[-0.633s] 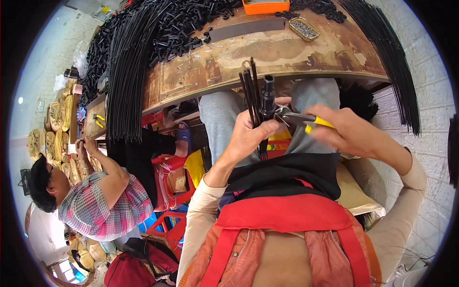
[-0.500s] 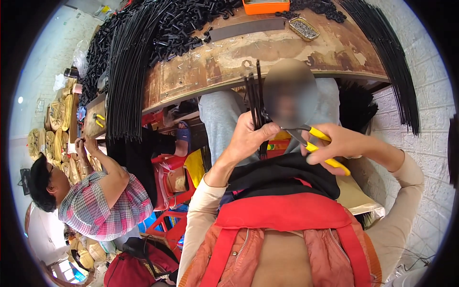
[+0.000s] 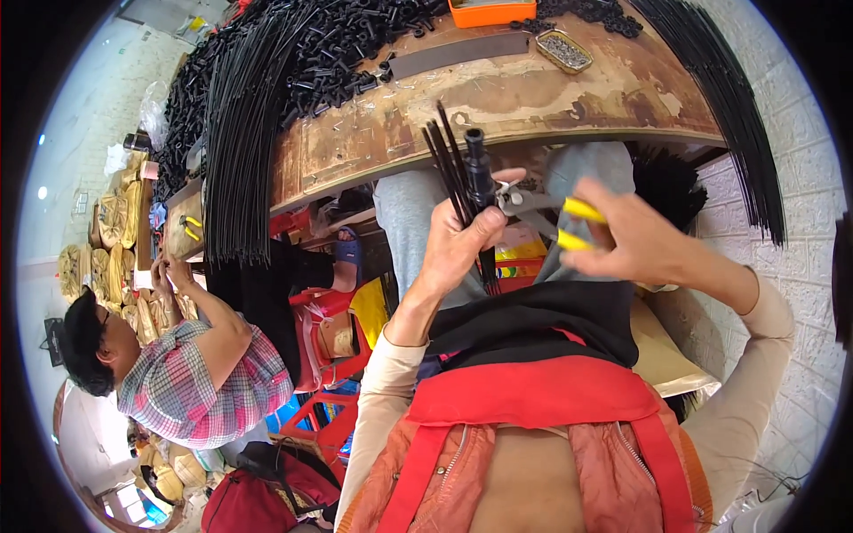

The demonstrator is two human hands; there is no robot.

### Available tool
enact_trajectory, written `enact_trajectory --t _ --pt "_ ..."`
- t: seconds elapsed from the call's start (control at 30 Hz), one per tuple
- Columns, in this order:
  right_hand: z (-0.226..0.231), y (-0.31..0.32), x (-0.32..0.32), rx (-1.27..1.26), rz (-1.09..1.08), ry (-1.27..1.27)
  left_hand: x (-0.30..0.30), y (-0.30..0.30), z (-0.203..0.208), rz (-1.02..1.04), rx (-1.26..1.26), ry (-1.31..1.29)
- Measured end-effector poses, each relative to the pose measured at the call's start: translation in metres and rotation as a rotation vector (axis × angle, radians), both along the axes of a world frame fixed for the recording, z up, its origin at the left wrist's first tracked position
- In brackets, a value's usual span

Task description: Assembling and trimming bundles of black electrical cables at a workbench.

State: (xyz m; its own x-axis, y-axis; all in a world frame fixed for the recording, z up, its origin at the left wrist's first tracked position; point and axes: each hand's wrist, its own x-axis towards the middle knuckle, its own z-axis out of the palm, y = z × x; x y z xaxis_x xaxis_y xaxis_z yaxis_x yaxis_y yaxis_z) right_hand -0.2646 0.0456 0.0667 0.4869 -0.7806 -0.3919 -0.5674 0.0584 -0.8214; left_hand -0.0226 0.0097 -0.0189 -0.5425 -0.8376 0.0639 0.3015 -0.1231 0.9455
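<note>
A bundle of thin black rods (image 3: 447, 173) leans up and left out of my left hand (image 3: 455, 247). A stepped black tubular fitting (image 3: 480, 169) stands beside the rods in the same grip, and my thumb presses near its lower end. My right hand (image 3: 635, 233) is closed around pliers with yellow handles (image 3: 579, 211); its fingers are slightly smeared by motion. The pliers' grey metal jaws point left, right by the fitting and my left fingertips. A small pale metal piece (image 3: 511, 199) shows at the jaws, too small to name.
Beyond my hands stands a worn wooden table (image 3: 355, 147) with a heap of black fittings (image 3: 329, 53), a dark strip (image 3: 458, 55), a dish of metal bits (image 3: 563, 51) and an orange tray (image 3: 493, 12). Long rods (image 3: 240, 151) hang over its edge. A co-worker (image 3: 195, 373) sits at left.
The rods have tilted left, and the black fitting now shows in my left hand. My right hand has moved up, and the pliers lie more level.
</note>
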Motion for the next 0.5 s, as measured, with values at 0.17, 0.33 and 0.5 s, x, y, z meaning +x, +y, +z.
enact_trajectory --t 0.17,0.33,0.5 --pt "-0.015 -0.002 -0.004 -0.811 0.109 0.243 0.001 0.0 0.003 0.067 0.033 0.009" --pt "-0.024 -0.003 0.004 0.691 0.002 -0.398 0.004 -0.001 0.0 -0.074 0.062 0.089" --pt "-0.026 -0.002 0.005 -0.63 -0.015 0.134 0.005 0.001 -0.002 0.03 0.023 0.039"
